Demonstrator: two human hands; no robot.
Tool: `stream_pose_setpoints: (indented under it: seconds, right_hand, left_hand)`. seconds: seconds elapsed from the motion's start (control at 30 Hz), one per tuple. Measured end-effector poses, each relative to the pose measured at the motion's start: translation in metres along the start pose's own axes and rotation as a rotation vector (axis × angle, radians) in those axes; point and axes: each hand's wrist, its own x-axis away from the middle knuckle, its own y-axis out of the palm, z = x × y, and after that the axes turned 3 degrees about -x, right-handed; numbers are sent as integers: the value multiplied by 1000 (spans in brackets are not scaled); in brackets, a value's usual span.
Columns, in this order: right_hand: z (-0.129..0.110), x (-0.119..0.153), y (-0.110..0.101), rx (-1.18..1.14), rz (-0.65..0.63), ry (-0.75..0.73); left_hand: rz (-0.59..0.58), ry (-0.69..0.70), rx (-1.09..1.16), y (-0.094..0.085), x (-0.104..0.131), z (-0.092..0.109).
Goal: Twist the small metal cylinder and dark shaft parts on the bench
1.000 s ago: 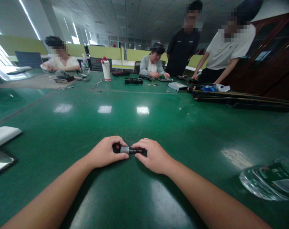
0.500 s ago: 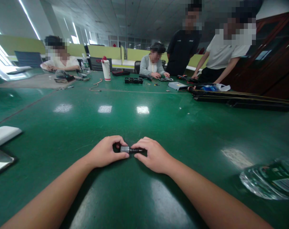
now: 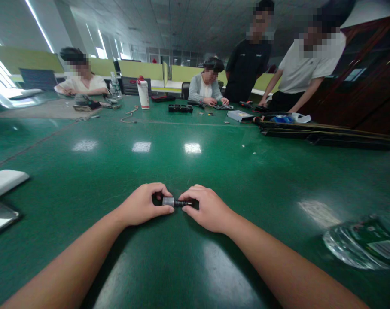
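Just above the green table (image 3: 169, 167), in the lower middle of the head view, my two hands hold one small part that lies sideways. It has a silver metal cylinder (image 3: 168, 201) on the left and a thin dark ribbed shaft (image 3: 181, 203) on the right. My left hand (image 3: 144, 205) is closed round the cylinder with thumb and fingers. On the shaft, thumb and fingertips of my right hand (image 3: 209, 209) are pinched. My fingers cover some of both ends.
A clear plastic bottle (image 3: 362, 242) lies at the right. At the left edge are a white object (image 3: 8, 180) and a glossy flat device (image 3: 1, 216). Across the table stand a white cup (image 3: 143, 95) and a black part (image 3: 180, 108). Several people are at the far side.
My right fingertips have shifted slightly right along the ribbed shaft, so more of it shows. My left hand and the cylinder look still.
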Motion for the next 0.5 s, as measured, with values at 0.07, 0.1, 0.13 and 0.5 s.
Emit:
stream_pose_setpoints:
  seconds: [0.07,0.1,0.13,0.5]
  right_hand:
    - [0,0,-1,8,6,8]
    - [0,0,-1,13,11,13]
    - [0,0,-1,19,16,18]
    - [3,2,-1,40,70,63]
  left_hand:
    - [2,1,3,0,0,-1]
    - [4,2,5,1,0,-1]
    - [6,4,8,1,0,-1]
    - [3,-3,3,0,1,0]
